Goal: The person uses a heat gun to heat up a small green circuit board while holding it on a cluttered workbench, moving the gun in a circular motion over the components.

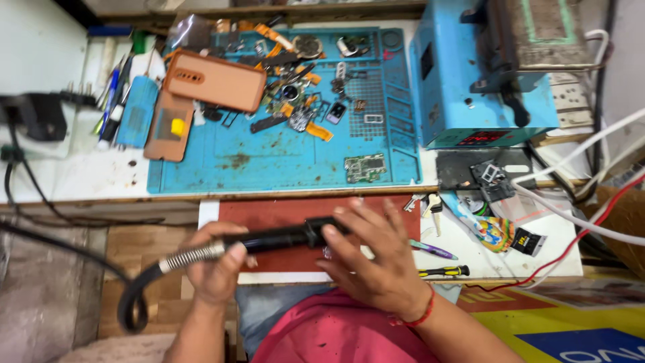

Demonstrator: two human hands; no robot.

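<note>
A cluttered repair bench (80,175) fills the view. Nearest, the left hand (216,265) is clenched round a black handpiece (282,237) over a red mat (269,214); the right hand (373,259) covers its tip, perhaps pinching it. Beyond, a blue work mat (269,161) carries phone parts (299,101).

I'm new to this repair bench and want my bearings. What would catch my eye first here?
First, the two hands at the bench's near edge: the left hand grips a black cylindrical tool handle with a coiled metal spring and thick black hose, while the right hand rests over its front end. Behind them lies a blue silicone work mat strewn with small phone parts, with a blue box-shaped machine at its right.
</note>
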